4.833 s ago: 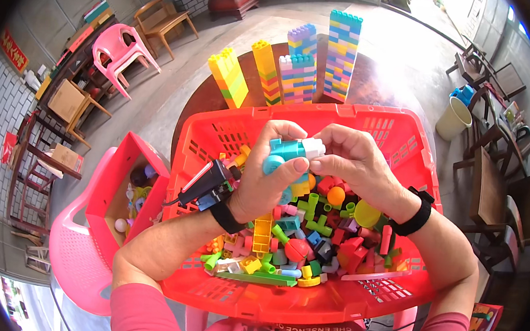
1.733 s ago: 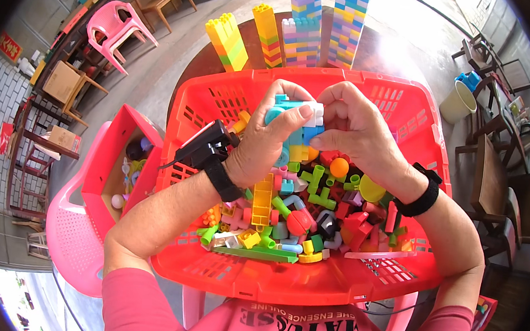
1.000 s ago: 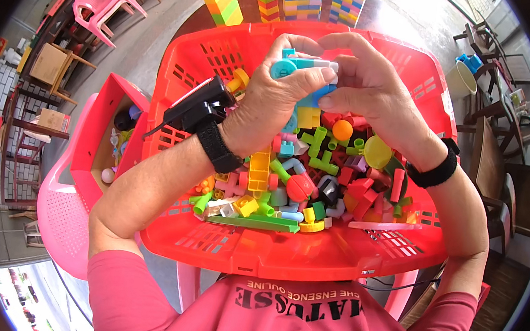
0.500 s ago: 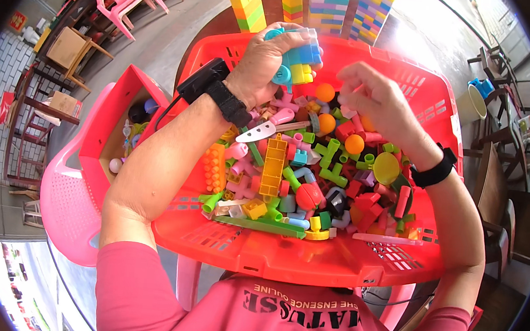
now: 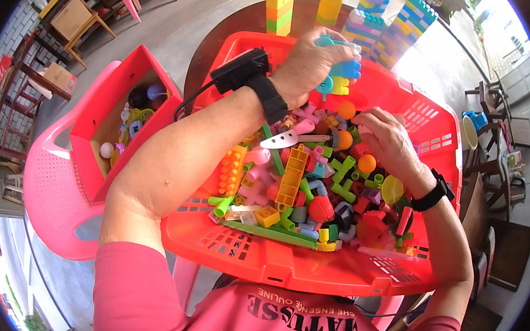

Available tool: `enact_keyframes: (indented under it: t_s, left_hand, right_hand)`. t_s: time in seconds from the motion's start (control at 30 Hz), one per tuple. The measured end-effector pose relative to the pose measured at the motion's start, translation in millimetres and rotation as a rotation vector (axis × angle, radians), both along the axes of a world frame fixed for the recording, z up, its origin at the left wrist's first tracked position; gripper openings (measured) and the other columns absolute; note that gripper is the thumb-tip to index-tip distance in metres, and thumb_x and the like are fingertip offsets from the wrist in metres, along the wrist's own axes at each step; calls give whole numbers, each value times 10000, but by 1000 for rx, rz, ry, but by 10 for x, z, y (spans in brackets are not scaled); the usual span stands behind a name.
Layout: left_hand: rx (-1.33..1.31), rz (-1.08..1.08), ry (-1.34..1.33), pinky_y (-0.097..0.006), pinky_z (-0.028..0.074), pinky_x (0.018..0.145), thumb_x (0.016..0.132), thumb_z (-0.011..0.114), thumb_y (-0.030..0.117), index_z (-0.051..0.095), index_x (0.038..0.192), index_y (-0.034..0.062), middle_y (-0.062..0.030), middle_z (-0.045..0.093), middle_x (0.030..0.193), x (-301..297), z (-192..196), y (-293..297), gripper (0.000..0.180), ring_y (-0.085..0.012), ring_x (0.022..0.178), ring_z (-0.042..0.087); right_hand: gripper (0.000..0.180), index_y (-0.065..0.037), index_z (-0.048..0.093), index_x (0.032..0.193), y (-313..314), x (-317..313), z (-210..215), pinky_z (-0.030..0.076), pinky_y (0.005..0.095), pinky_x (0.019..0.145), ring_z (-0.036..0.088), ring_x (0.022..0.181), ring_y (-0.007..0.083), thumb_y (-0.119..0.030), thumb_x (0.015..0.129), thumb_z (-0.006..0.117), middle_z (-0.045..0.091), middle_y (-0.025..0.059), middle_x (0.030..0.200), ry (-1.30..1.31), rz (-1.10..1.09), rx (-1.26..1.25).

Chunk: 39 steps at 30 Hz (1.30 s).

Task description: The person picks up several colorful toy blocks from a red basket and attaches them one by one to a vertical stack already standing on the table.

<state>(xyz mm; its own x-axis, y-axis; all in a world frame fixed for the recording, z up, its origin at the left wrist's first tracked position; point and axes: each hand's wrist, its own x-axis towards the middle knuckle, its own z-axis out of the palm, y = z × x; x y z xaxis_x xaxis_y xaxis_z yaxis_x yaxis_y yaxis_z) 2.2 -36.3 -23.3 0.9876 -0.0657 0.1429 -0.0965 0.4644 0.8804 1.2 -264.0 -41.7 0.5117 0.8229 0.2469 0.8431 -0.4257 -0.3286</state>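
Observation:
My left hand [image 5: 308, 68] is closed around a small stack of toy building blocks [image 5: 347, 69], blue and yellow with a white piece. Round teal pieces show under the palm beside it. The stack is held over the far side of a red plastic basket [image 5: 256, 262]. My right hand [image 5: 388, 138] reaches down into the far right of the basket, its bent fingers apart over the loose toys. An orange ball [image 5: 366, 163] lies just below those fingers, and another orange ball [image 5: 346, 109] is to their left. What the fingertips touch is partly hidden.
Block towers [image 5: 279, 9] stand on a round brown table [image 5: 227, 23] beyond the basket. Inside the basket lie a toy knife [image 5: 280, 140], a yellow block frame [image 5: 291, 177] and many pipe pieces. A red box [image 5: 86, 156] of toys sits on a pink chair [image 5: 47, 203] at left.
My right hand has come down from above the basket to the toys. The left hand still holds the stack, now turned somewhat. The whole view has shifted slightly.

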Motion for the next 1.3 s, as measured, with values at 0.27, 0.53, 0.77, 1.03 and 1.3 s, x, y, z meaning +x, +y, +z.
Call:
enact_keyframes:
  t_s: [0.27,0.53,0.77,1.03,1.3]
  left_hand:
    - [-109,-74,83,-365,561,701,945,522,498,533,1055,57,-121,643,927,-38,73,-18,454,-244,819,668]
    - [-215,-24,73,-371,549,752,951,459,565,577,1025,75,-115,664,947,-33,85,8,509,-229,826,664]
    - [-193,-24,67,-368,549,763,943,478,570,581,1028,69,-115,665,955,42,0,14,518,-226,841,662]
    - [-161,-65,87,-368,548,759,935,499,562,584,1026,72,-125,665,954,23,-14,43,506,-227,839,661]
    - [-163,-80,126,-372,551,768,924,532,547,583,1054,68,-123,660,969,5,-20,32,499,-222,850,660]
  right_hand:
    - [290,-51,625,1052,197,15,80,490,389,838,578,958,294,-29,763,622,594,102,1025,-117,122,-200]
    - [183,-100,667,955,531,337,-265,497,370,841,561,1017,275,-95,785,599,613,66,991,-183,2,-497]
    - [163,-127,693,922,558,341,-413,471,387,870,554,1046,255,-162,792,601,610,64,958,-212,-14,-484]
    - [181,-175,697,915,391,278,-462,400,415,894,583,1006,265,-218,741,673,615,68,926,-262,-16,-498]
    - [192,-98,665,890,160,158,35,480,398,777,644,838,253,-177,717,691,648,91,849,-16,-87,-181]
